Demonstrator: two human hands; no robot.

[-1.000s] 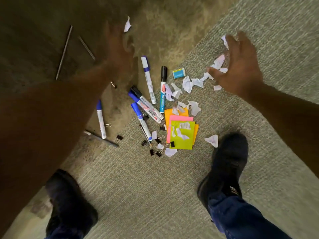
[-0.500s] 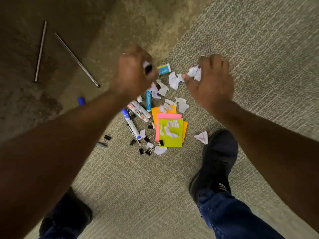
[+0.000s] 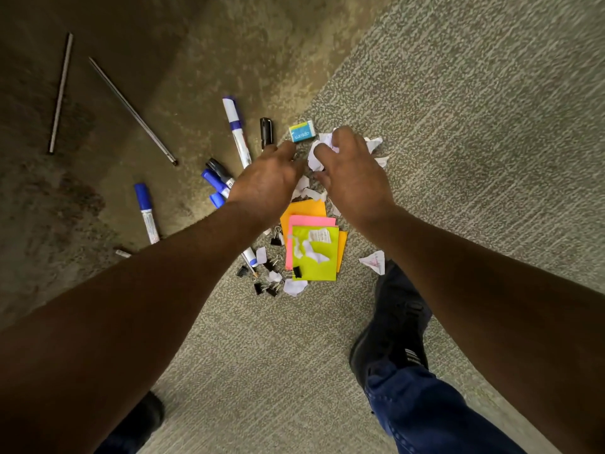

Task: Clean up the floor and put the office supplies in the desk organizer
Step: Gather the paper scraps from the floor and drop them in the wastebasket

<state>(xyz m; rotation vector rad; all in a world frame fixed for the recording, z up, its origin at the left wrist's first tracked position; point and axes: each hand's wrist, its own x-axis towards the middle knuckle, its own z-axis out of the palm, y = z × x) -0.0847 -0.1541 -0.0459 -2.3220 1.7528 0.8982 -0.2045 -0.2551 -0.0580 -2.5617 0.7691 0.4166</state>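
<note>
I find my right hand (image 3: 352,173) curled around a crumpled white paper scrap (image 3: 316,156), gripping it; my left hand (image 3: 266,181) hangs beside it with fingers loosely bent, holding nothing I can see. The remaining torn scraps (image 3: 376,149) lie directly under and just beyond the right hand, making it nearer. The markers (image 3: 236,131), long axes pointing away from me, lie just left of the left hand; no desk organizer is visible.

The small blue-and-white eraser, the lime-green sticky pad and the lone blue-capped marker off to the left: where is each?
Small blue-and-white eraser (image 3: 302,133): head view, on its blue label.
Lime-green sticky pad (image 3: 319,267): head view, on bare green paper.
Lone blue-capped marker (image 3: 146,212): head view, on its white barrel.
</note>
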